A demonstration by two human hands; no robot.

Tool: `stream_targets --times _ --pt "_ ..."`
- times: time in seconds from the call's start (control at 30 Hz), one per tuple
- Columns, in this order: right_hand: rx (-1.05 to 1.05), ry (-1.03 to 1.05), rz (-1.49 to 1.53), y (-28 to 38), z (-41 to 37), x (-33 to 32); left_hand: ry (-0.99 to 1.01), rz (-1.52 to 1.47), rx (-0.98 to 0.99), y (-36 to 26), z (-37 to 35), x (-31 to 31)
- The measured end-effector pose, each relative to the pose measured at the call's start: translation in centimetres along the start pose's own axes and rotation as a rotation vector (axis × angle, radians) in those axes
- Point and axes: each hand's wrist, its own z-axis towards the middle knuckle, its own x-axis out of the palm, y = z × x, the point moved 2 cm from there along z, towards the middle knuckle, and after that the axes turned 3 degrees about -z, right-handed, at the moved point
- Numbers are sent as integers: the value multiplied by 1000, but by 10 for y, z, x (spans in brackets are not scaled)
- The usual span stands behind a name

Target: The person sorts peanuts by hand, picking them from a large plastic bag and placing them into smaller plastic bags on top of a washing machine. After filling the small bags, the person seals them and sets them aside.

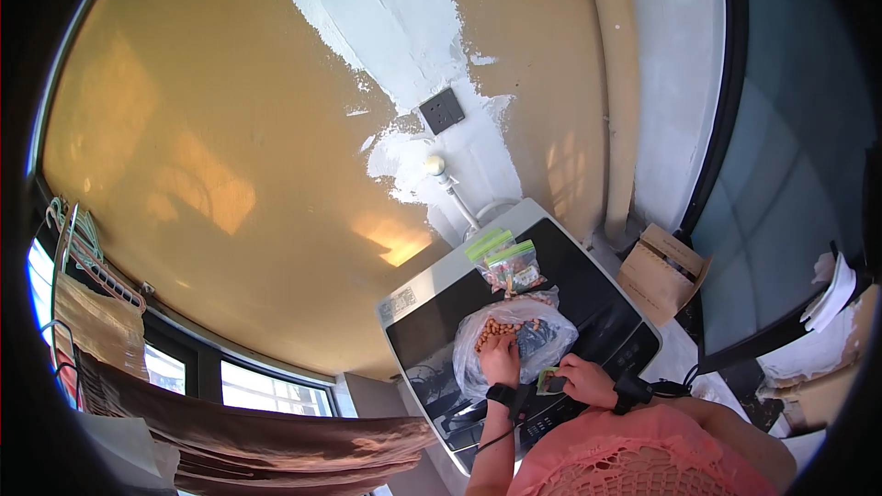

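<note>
A clear plastic bag lies wide open on the dark lid of a white top-loading washing machine. Inside it is a heap of small tan-brown pieces that look like peanuts. My left hand reaches into this bag, its fingers bunched at the peanuts; the fingertips are partly hidden. To the right of the bag, my right hand is closed on a small zip bag with a green edge. Two filled zip bags with green tops rest behind the large bag.
A cardboard box stands right of the machine, near a dark-framed glass door. On the wall are a socket and a white pipe fitting. Brown cloth and several hangers hang at left.
</note>
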Motion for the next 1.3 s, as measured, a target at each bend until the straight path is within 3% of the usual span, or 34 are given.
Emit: stream_targets --times 0.3,0.43,0.6,0.67,0.73,0.83,1.07,1.13,1.3 --pt "4 26 8 -4 0 5 -43 122 58 11 4 10" --pt "10 22 5 -3 1 4 -77 94 -3 4 1 10" --pt "11 25 27 -2 0 1 -14 -292 -187 -41 -21 -22" --pt "18 3 35 -3 0 2 -3 -275 -168 -63 -36 -32" --pt "5 -5 35 -6 0 8 139 -205 -39 -72 -52 -33" --pt "-10 2 40 -4 1 7 158 -115 57 -59 -73 -20" --pt "21 19 44 -3 -1 4 131 -77 59 -59 -84 -19" --pt "21 21 44 -4 -1 5 82 -107 -78 -65 -82 -23" --pt "19 28 52 -1 0 1 97 -39 -115 -57 -90 -22"
